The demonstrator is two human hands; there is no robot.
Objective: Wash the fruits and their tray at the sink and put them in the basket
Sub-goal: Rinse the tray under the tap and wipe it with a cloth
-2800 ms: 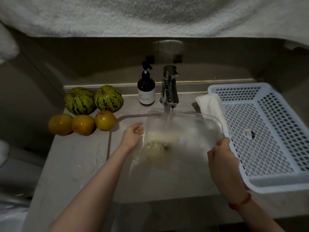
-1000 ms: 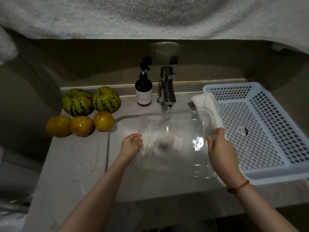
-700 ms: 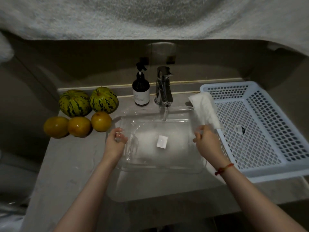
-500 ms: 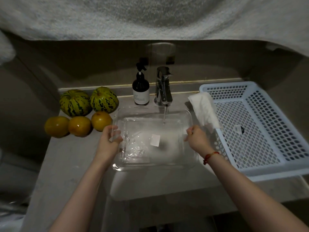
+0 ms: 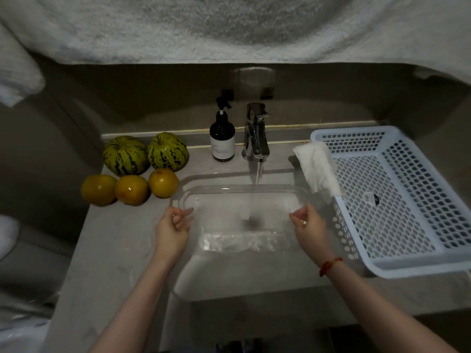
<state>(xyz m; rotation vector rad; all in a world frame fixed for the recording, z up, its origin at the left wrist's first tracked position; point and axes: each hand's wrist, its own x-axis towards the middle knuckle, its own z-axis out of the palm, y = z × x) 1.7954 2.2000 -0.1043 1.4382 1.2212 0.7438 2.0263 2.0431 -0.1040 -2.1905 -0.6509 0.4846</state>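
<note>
A clear plastic tray (image 5: 242,189) is held over the sink (image 5: 244,276), tilted with its far rim up, under the running tap (image 5: 255,133). My left hand (image 5: 173,230) grips its left edge and my right hand (image 5: 309,229) pinches its right edge. Water pools at the tray's near side. Two striped green melons (image 5: 126,155) (image 5: 167,151) and three oranges (image 5: 99,189) (image 5: 131,189) (image 5: 163,182) lie on the counter left of the sink. The white perforated basket (image 5: 407,266) stands to the right, holding only a small object.
A dark soap pump bottle (image 5: 222,138) stands left of the tap. A white folded cloth (image 5: 317,168) drapes over the basket's left rim. A pale towel (image 5: 229,26) hangs overhead. The grey counter (image 5: 112,250) extends left of the sink.
The tray has been levelled, shifted left under the tap and then tipped with its far rim up. My left hand left the inside for the left edge; my right hand moved along the right edge.
</note>
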